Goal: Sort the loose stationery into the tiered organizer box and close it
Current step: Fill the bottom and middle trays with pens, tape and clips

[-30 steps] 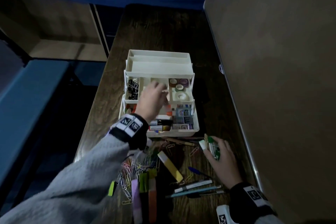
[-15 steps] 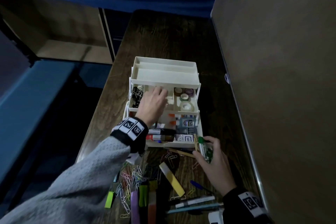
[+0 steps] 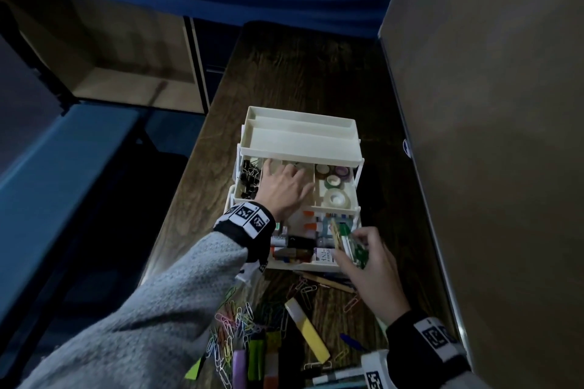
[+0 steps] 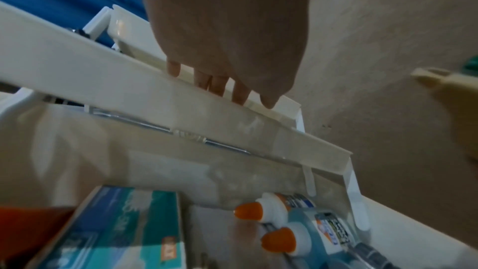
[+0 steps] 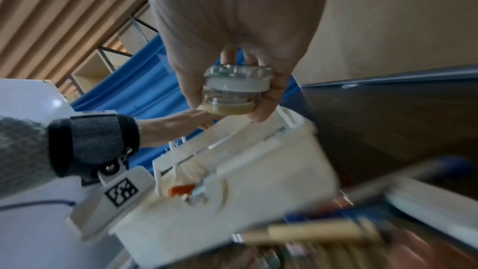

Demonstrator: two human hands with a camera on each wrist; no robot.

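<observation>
The tiered organizer box (image 3: 300, 148) stands open and partly filled on the desk (image 3: 284, 79), left hand (image 3: 284, 189) spread flat in its middle tier, right hand (image 3: 373, 268) clamped on a small clear container (image 5: 236, 91) above the bottom tier, paper clips (image 3: 234, 328) and highlighters (image 3: 256, 360) remaining loose.

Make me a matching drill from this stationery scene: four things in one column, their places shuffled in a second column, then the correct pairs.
Things:
1. tape rolls
2. binder clips
3. glue bottles
4. paper clips

Places:
A. loose on the table
B. bottom tier of the organizer box
C. middle tier, right compartment
D. middle tier, left compartment

Pairs: 1-C, 2-D, 3-B, 4-A
</observation>
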